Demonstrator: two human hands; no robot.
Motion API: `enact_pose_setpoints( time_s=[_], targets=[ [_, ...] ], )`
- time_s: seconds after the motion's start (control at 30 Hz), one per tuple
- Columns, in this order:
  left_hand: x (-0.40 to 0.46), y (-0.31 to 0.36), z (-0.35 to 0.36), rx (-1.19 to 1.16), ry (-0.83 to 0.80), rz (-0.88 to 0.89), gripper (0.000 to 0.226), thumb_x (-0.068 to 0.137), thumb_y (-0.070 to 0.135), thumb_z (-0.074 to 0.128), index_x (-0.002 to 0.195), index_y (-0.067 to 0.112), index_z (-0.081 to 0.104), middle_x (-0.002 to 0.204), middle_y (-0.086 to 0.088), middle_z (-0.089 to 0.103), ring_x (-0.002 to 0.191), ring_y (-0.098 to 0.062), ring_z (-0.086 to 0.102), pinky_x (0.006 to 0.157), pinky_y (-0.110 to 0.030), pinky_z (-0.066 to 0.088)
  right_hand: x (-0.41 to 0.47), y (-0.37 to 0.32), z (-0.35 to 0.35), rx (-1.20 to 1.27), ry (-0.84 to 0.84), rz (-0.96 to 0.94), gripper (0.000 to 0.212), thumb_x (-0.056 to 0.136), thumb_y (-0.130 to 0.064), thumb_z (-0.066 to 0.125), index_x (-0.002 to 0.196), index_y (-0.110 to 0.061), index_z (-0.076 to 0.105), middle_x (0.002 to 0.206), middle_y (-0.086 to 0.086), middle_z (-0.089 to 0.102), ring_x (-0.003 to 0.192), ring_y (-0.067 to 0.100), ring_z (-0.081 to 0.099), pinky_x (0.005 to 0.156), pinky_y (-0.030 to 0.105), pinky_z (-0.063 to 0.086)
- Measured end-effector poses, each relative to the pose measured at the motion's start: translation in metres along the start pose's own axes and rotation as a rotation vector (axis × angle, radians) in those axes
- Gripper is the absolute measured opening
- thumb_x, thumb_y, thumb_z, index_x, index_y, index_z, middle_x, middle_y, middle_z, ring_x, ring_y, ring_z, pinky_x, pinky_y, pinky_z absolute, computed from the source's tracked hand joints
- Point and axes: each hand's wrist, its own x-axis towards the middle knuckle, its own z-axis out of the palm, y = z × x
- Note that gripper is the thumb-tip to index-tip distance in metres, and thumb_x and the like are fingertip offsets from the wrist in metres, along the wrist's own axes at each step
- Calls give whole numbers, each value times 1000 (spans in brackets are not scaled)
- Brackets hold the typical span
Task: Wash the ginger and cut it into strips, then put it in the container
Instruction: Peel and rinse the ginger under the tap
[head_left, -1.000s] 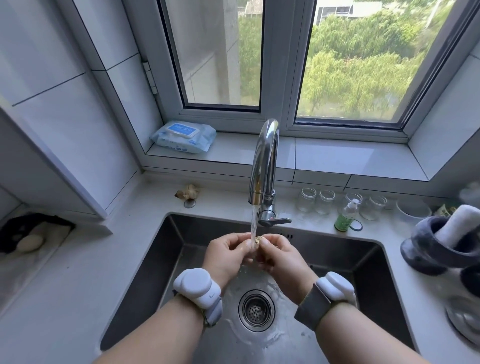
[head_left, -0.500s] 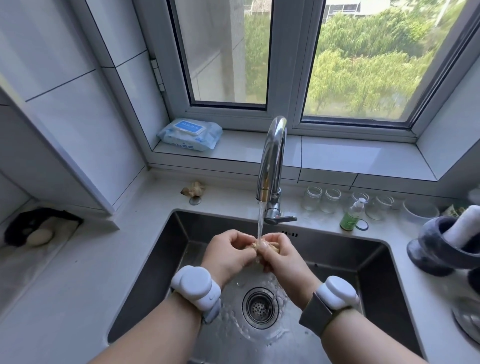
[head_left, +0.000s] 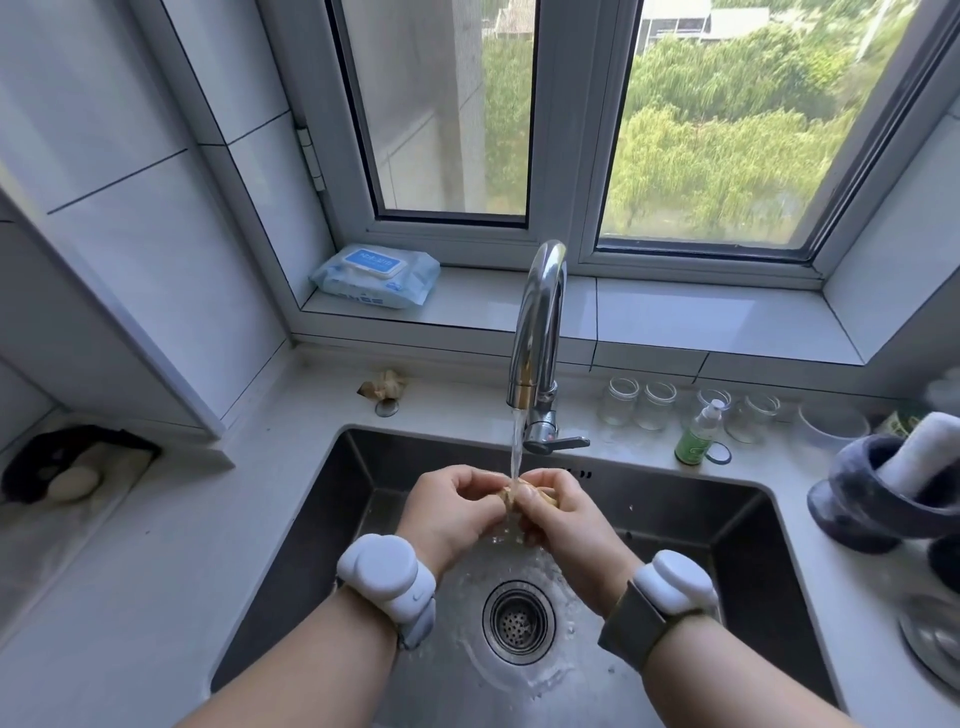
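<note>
At the centre of the frame, a knobbly tan piece of ginger (head_left: 524, 496) is held under the thin stream of water (head_left: 515, 447) from the curved chrome tap (head_left: 537, 332). It is gripped by the left hand (head_left: 452, 512) and the right hand (head_left: 563, 512), fingers curled round it from both sides, above the wet stainless-steel sink (head_left: 701, 525). A blue pack of wipes (head_left: 376, 275) is seen on the windowsill, upper centre.

Ginger (head_left: 511, 496) under faucet (head_left: 537, 332), over sink (head_left: 727, 525); jars (head_left: 639, 402) behind-right.
</note>
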Motion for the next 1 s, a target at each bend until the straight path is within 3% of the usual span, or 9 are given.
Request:
enact_pose_setpoints(
  time_s=[0.13, 0.23, 0.37, 0.53, 0.67, 0.73, 0.83, 1.0],
  targets=[
    [0, 1, -4, -96, -125, -45, 16, 80, 1, 70, 92, 10, 74, 87, -10, 74, 78, -20, 70, 76, -31, 58, 1, -1, -3, 16, 15, 3, 19, 99, -15, 57, 114, -3, 56, 87, 6, 61, 67, 9, 54, 57, 20, 47],
    [2, 0, -1, -118, -64, -61, 13, 77, 6, 74, 89, 6, 70, 85, -12, 73, 73, -19, 69, 66, -28, 57, 1, 0, -3, 29, -8, -3, 20, 97, -16, 61, 113, -5, 57, 89, 8, 63, 71, 12, 57, 63, 23, 50],
    [6, -3, 1, -77, 34, -89, 9, 73, 2, 71, 82, 5, 70, 78, -11, 71, 67, -18, 66, 65, -30, 57, 1, 3, -1, -4, -40, 8, 22, 94, -15, 65, 113, -8, 56, 100, 11, 62, 79, 13, 59, 72, 27, 51],
    [5, -5, 1, -201, -84, -136, 15, 80, 1, 70, 94, 4, 69, 93, -15, 70, 77, -21, 68, 68, -29, 59, 5, 4, -10, 49, -20, 16, 19, 93, -7, 63, 112, -8, 58, 107, 13, 64, 92, 17, 62, 87, 35, 53],
    [6, -11, 1, -132, -75, -24, 18, 78, 6, 76, 93, 7, 68, 91, -12, 71, 81, -19, 68, 72, -29, 57, 5, 4, -12, 58, -44, -4, 22, 93, -4, 61, 115, -9, 56, 116, 15, 63, 100, 22, 63, 95, 40, 54],
    [7, -10, 0, -48, -62, 58, 17, 77, 10, 78, 91, 11, 69, 85, -5, 72, 79, -14, 68, 70, -23, 54, 3, 5, -8, -13, -32, -31, 19, 97, -13, 59, 116, -14, 54, 113, 12, 64, 95, 20, 65, 87, 40, 57],
    [8, -7, 0, -20, -87, 89, 18, 77, 11, 78, 92, 9, 69, 83, -6, 72, 74, -12, 67, 69, -22, 54, 4, 8, -3, -157, 53, -103, 8, 99, -23, 54, 106, -19, 52, 92, 7, 62, 66, 12, 57, 57, 31, 51],
    [3, -7, 5, -24, -126, 96, 18, 78, 7, 76, 92, 1, 67, 76, -7, 71, 71, -18, 68, 70, -28, 57, 9, 5, -3, -240, 216, -61, 29, 76, -55, 57, 77, -25, 58, 67, -1, 66, 63, 15, 56, 61, 35, 45]
  ],
)
